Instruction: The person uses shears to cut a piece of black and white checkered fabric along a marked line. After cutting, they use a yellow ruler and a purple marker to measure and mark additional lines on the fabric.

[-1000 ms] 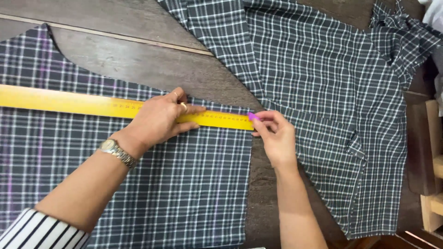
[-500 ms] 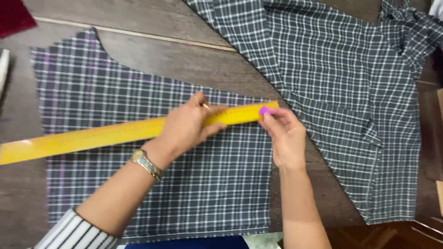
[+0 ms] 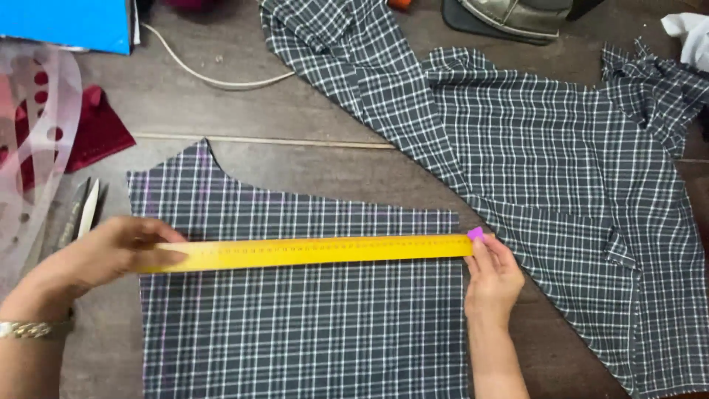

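A long yellow ruler [image 3: 317, 251] lies level across a cut piece of dark checked fabric [image 3: 303, 325] on a wooden table. My left hand [image 3: 111, 251] presses down on the ruler's left end, fingers flat over it; a metal watch sits on that wrist. My right hand [image 3: 491, 277] is at the ruler's right end, at the fabric's right edge, pinching a small purple piece of tailor's chalk [image 3: 476, 234] against the ruler tip.
A larger checked garment [image 3: 561, 170] spreads over the right half of the table. Scissors [image 3: 83, 210] and a clear curved template [image 3: 40, 140] lie at the left, by a dark red cloth [image 3: 100, 133]. A white cord [image 3: 214, 74], a blue box [image 3: 66, 22] and an iron [image 3: 517, 15] sit at the back.
The ruler has slid left and turned level across the fabric. My left hand moved from the ruler's middle to its left end. The view shifted, showing more of the table's back and left.
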